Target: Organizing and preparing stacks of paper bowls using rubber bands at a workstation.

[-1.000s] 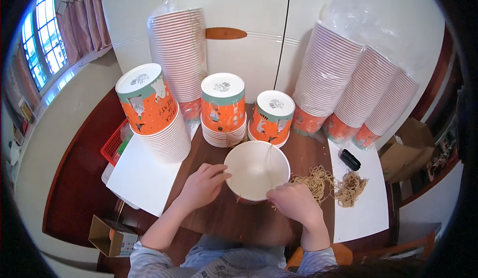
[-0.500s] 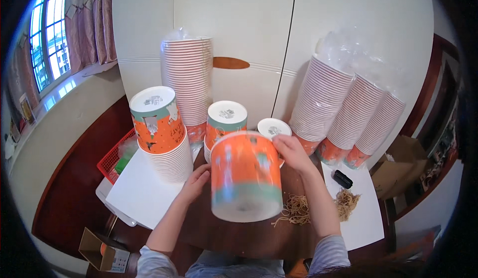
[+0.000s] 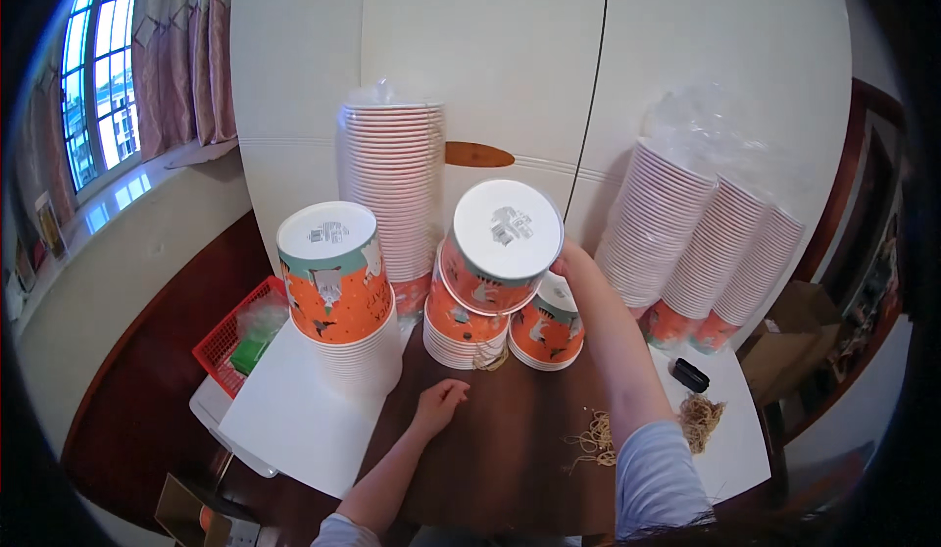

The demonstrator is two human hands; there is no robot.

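Note:
My right hand (image 3: 574,267) grips the far right side of an upturned paper bucket (image 3: 508,228), orange and green with a white base. The bucket is tilted, in front of and partly over an upturned bucket stack (image 3: 465,326). To its right another upturned paper bucket (image 3: 547,331) stands on the table, partly behind my right hand and forearm. A bit of tan cord (image 3: 490,355) shows at the middle stack's front; where it is attached I cannot tell. Over the table's middle, my left hand (image 3: 441,406) is closed with fingers curled, and nothing shows in it.
A stack of upturned buckets (image 3: 338,282) stands on white board at left. Tall plastic-wrapped bucket stacks (image 3: 394,184) rise at the back left and right (image 3: 655,223). Tan cord bundles (image 3: 700,420) and a black object (image 3: 690,375) lie at right. A red basket (image 3: 221,336) is at far left.
The bucket has gone from close before me to farther away at the middle stack, its base turned upward. My left hand has left its side and come down nearer the middle.

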